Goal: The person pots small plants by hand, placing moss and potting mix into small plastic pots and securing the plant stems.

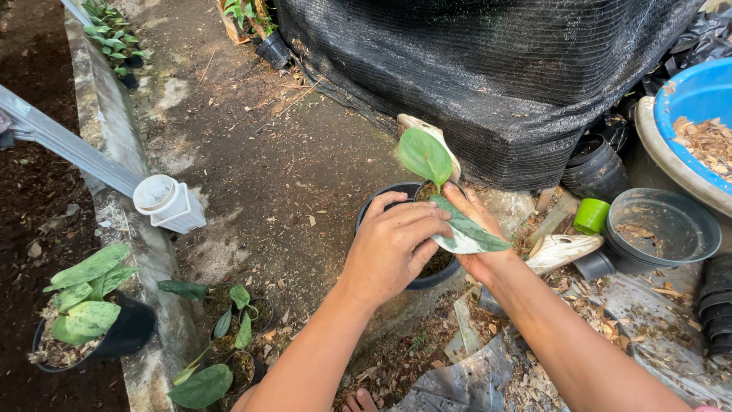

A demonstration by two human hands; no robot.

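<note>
At the rim of the black plastic pot (pixel 364 215), the left hand (pixel 393 244) lies palm-down over the fill, fingers curled loosely and pressed onto the surface; it grips nothing that can be seen. The right hand (pixel 474 229) sits on the far side of the pot with fingers extended and slightly spread, steadying the young plant (pixel 427 160) near its base; whether those fingers pinch the stem cannot be told, because a mottled leaf (pixel 465 229) covers them.

Status, judged from the present layout: the plant stands upright in the pot and the pot appears filled, so insertion looks complete and firming of the medium is the stage in hand.

Materials: the plant carries one smooth, glossy, oval green leaf above and one long, pale-variegated leaf below. The pot is round, thin-walled and matte. It rests on packed, damp earth beside a coarse black shade net (pixel 496 69). Dry bark chips litter the ground near a stack of empty black pots (pixel 659 229) and a blue basin (pixel 698 95).
</note>
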